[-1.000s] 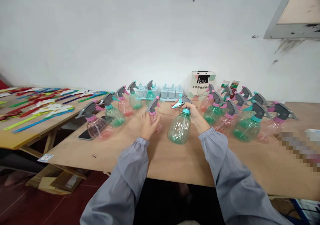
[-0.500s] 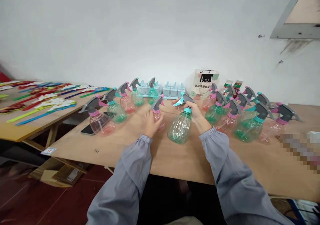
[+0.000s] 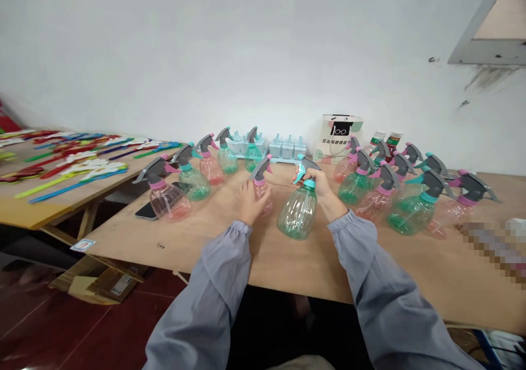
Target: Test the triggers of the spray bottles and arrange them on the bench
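Observation:
My right hand [image 3: 322,191] is wrapped round the neck of a green spray bottle [image 3: 298,212] with a grey and teal trigger head, standing tilted on the plywood table [image 3: 287,260]. My left hand [image 3: 250,201] is curled round the body of a pink spray bottle [image 3: 263,186] with a grey and pink trigger, just left of the green one. Both arms wear grey sleeves.
Several pink and green spray bottles stand left [image 3: 181,186] and right [image 3: 405,197] of my hands. A black phone [image 3: 144,211] lies near the left edge. Pale blue moulds [image 3: 283,148] and a printed box [image 3: 337,137] stand by the wall. Coloured strips [image 3: 69,164] cover a second table.
The green bottle has been turned so its trigger points more downward and toward me. My left hand stays on the pink bottle. The view shifted slightly right.

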Demonstrator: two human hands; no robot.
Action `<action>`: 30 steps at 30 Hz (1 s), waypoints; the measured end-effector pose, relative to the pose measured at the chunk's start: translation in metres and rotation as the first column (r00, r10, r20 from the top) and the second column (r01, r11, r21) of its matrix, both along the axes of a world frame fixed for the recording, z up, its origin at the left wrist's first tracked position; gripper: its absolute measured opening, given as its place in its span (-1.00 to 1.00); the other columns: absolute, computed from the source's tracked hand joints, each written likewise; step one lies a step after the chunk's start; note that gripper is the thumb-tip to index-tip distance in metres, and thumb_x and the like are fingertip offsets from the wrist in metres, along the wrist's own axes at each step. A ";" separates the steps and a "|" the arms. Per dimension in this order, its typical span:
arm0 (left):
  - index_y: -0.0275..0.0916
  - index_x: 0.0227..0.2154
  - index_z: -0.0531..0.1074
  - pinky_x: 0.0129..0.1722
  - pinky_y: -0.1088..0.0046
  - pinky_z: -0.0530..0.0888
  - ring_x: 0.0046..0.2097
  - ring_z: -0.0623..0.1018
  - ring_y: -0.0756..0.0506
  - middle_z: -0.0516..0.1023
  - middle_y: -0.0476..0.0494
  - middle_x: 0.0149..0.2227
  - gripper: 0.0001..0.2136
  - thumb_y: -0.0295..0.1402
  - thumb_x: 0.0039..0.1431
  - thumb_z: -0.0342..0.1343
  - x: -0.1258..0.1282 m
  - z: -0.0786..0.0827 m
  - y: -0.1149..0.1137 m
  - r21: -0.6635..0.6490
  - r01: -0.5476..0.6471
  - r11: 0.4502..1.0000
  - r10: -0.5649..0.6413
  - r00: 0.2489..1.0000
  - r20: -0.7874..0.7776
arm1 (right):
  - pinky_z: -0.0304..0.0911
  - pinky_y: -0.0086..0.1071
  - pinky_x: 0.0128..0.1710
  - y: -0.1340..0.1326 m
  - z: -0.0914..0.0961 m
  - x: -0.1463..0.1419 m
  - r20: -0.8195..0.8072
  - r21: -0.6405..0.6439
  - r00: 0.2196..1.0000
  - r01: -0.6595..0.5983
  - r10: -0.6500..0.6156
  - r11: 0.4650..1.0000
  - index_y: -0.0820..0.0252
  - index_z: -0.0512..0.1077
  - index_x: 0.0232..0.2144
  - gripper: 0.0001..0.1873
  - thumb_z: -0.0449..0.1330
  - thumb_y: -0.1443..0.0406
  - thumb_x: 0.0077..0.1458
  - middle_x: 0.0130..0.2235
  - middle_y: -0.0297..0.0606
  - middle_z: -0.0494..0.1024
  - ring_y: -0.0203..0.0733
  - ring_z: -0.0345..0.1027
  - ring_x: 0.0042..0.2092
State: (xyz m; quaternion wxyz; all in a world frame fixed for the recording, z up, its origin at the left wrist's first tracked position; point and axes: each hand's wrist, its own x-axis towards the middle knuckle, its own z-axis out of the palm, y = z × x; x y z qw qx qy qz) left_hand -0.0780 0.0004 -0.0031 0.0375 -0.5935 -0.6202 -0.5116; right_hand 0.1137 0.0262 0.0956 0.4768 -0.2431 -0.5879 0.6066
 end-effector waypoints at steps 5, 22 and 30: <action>-0.19 -0.13 0.31 0.11 0.10 0.33 0.11 0.40 -0.28 0.45 -0.26 -0.04 -0.71 -0.19 0.15 0.16 0.000 0.000 0.000 -0.009 0.001 1.000 -0.001 1.000 0.003 | 0.40 -0.20 -0.29 0.001 0.003 0.004 -0.001 0.015 0.999 0.048 -0.048 0.999 0.11 0.39 -0.44 -0.70 0.12 0.21 -0.38 -0.41 -0.22 0.57 0.01 0.50 -0.23; -0.18 -0.17 0.32 0.10 0.11 0.34 0.09 0.43 -0.27 0.45 -0.25 -0.05 -0.73 -0.19 0.14 0.17 0.000 0.000 0.001 -0.003 -0.001 1.000 0.001 1.000 0.010 | 0.35 -0.25 -0.35 0.003 0.001 0.004 0.028 0.009 0.996 0.079 -0.079 0.997 0.11 0.45 -0.40 -0.68 0.17 0.15 -0.32 -0.41 -0.24 0.56 -0.04 0.48 -0.28; -0.17 -0.15 0.31 0.09 0.11 0.35 0.08 0.43 -0.27 0.45 -0.23 -0.07 -0.71 -0.18 0.14 0.17 0.001 -0.001 0.001 0.002 -0.013 1.000 0.013 1.000 0.013 | 0.34 -0.24 -0.28 0.013 -0.006 0.007 0.001 0.092 0.993 0.120 -0.120 0.989 0.11 0.37 -0.55 -0.81 0.11 0.17 -0.32 -0.42 -0.24 0.54 -0.03 0.45 -0.23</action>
